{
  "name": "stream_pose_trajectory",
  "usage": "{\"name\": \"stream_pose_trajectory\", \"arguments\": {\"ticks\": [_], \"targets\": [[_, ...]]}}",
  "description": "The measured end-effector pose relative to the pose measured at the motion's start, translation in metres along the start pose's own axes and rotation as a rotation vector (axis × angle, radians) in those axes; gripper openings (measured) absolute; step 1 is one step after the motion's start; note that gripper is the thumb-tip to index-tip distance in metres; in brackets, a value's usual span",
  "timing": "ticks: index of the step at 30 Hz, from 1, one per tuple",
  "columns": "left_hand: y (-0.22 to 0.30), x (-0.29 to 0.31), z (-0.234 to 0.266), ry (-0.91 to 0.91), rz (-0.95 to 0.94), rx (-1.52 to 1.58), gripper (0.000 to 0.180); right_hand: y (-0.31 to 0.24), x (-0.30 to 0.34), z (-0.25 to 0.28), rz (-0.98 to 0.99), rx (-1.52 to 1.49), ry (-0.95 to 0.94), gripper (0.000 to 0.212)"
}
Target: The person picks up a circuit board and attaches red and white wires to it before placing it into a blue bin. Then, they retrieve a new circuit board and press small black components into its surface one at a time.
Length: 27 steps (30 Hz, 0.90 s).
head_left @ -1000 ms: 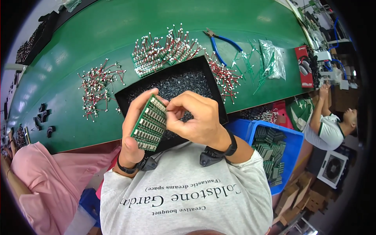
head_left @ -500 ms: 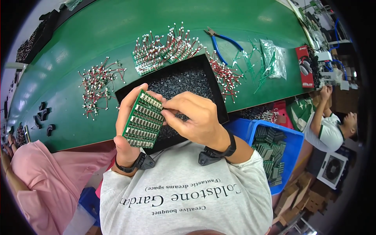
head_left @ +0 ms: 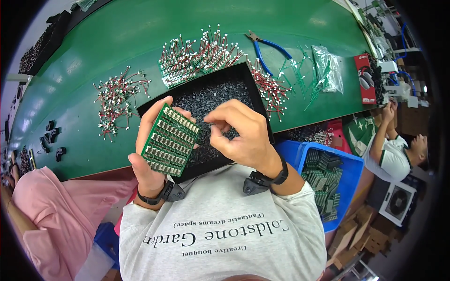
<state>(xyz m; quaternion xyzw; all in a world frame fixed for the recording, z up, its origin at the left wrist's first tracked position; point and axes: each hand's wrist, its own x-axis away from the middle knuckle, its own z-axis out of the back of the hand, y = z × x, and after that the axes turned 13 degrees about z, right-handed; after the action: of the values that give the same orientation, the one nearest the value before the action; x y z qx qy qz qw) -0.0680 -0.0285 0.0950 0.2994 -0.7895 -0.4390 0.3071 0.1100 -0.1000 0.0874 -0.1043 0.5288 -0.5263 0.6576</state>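
My left hand grips a green circuit board panel by its edges, tilted up over the near left of a black tray. Rows of small pale connectors and dark parts cover the panel's face. Just right of the panel, apart from it, is my right hand, thumb and forefinger brought together in a pinch. Whatever sits between those fingertips is too small to make out. Beneath both hands, many tiny black pieces fill the tray.
Red-wired connector boards lie in a left pile, a far group and a right pile. Blue-handled cutters, green ties and a clear bag lie beyond. A blue bin holds panels. People sit either side.
My right hand has drawn away from the panel, moving slightly right. The panel has shifted slightly left and turned more of its face upward, still in my left hand.
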Motion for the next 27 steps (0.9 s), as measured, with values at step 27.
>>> {"name": "stream_pose_trajectory", "arguments": {"ticks": [27], "targets": [[-0.007,0.0,0.008,0.058,-0.011,-0.303,0.132,-0.011,-0.008,-0.009,0.193,-0.065,0.132,0.021]]}}
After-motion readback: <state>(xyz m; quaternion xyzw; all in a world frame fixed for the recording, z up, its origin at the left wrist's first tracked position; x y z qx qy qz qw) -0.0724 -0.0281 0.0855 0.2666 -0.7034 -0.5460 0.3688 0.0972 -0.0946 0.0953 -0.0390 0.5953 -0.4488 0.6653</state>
